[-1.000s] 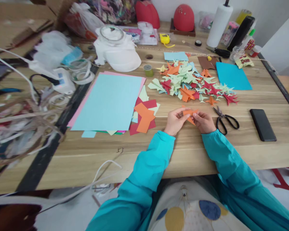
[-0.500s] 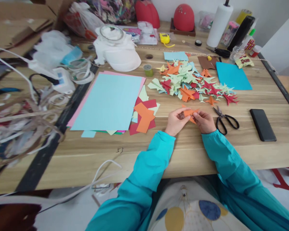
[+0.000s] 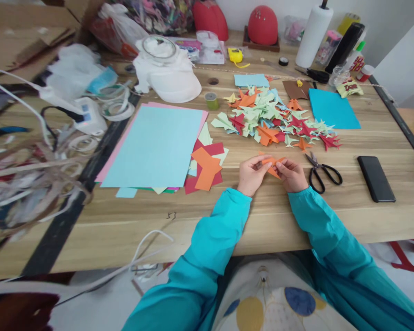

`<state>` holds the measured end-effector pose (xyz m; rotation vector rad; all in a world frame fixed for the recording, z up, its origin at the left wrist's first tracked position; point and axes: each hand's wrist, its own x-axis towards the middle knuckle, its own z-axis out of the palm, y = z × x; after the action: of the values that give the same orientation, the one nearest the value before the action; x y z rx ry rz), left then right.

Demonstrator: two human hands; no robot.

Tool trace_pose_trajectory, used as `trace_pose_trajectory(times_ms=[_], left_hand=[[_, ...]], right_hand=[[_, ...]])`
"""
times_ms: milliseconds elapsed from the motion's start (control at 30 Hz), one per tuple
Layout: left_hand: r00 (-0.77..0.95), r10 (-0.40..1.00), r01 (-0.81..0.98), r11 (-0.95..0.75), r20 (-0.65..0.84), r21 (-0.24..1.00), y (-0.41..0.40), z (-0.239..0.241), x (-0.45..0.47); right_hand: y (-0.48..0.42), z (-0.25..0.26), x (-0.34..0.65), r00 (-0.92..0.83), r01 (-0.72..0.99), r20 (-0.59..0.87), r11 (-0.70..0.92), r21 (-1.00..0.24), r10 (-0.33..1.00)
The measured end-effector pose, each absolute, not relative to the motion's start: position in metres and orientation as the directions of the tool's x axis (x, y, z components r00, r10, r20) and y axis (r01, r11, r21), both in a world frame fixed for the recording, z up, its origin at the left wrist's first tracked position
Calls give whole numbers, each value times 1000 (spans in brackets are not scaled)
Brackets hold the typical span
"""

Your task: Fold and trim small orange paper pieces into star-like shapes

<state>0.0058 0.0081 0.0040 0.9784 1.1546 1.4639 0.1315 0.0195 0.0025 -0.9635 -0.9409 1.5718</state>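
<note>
Between my two hands is a partly folded piece of orange paper (image 3: 272, 170), held just above the table. My left hand (image 3: 251, 174) pinches its left side between thumb and fingers. On the right side, my right hand (image 3: 292, 174) grips it the same way, with the fingertips close together. My fingers hide part of the folds. Beyond my hands lies a heap of folded paper planes (image 3: 262, 110) in pale green, orange, red and blue. Left of my left hand are loose cut paper pieces (image 3: 209, 170), an orange one on top. Black-handled scissors (image 3: 317, 172) rest right of my right hand.
A stack of coloured sheets (image 3: 155, 147) lies at left, light blue on top. A black phone (image 3: 376, 179) is at right, and a blue sheet (image 3: 334, 109) farther back. Tangled cords and strips (image 3: 31, 179) fill the left side. A green spool (image 3: 211, 101) stands mid-table.
My fingers have shifted slightly on the orange paper, and my thumbs now cover more of its middle. The other things on the table have stayed in place.
</note>
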Motion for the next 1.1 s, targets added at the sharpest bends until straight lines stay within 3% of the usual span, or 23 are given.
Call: trace_pose_trajectory(times_ms=[533, 733, 1100], left_hand=[[-91, 995, -178, -63, 48, 982, 6, 9, 5], [-131, 990, -105, -65, 51, 992, 5, 9, 5], [-119, 993, -167, -43, 23, 985, 5, 9, 6]], right_hand=[[23, -9, 137, -132, -230, -43, -72, -971, 990], [22, -3, 136, -138, -164, -48, -71, -984, 989], [19, 10, 133, -135, -78, -59, -70, -994, 989]])
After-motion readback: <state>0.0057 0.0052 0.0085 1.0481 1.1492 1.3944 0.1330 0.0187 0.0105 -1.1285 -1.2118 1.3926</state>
